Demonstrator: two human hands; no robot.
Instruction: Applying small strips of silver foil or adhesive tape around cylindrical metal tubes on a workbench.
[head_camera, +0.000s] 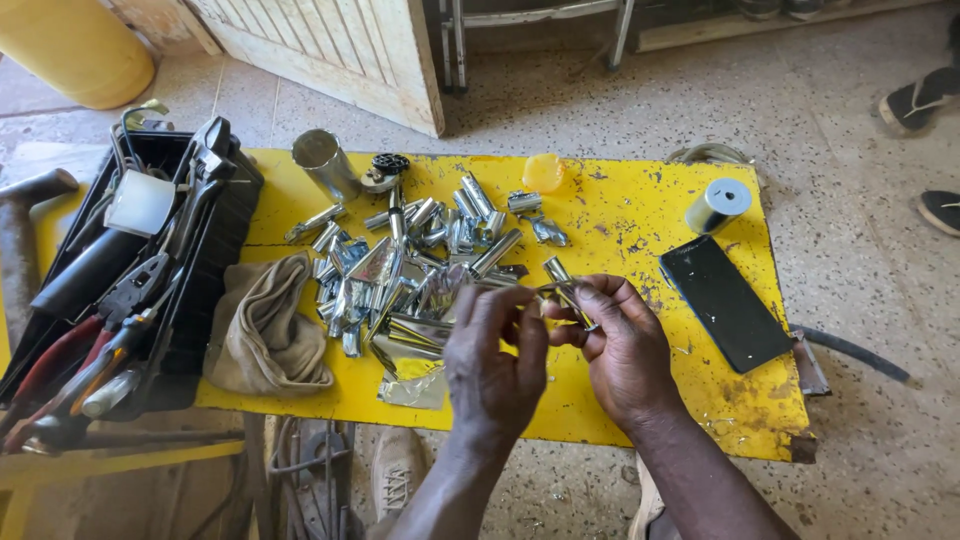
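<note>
Both grips pinch small metal strip (562, 292) over chipped yellow table (640, 220); speckled terrazzo floor (860, 250) around.

From my feed, both arms come up bare, no sleeves, no gloves, no watch or rings on the left hand (492, 360) or right hand (620, 345). A pale lace-up shoe (397, 478) shows below.

Both hands raised close together, left hand (492, 355) fingers curled and pinching, right hand (622, 345) fingers pinching, forearms angled inward
</note>
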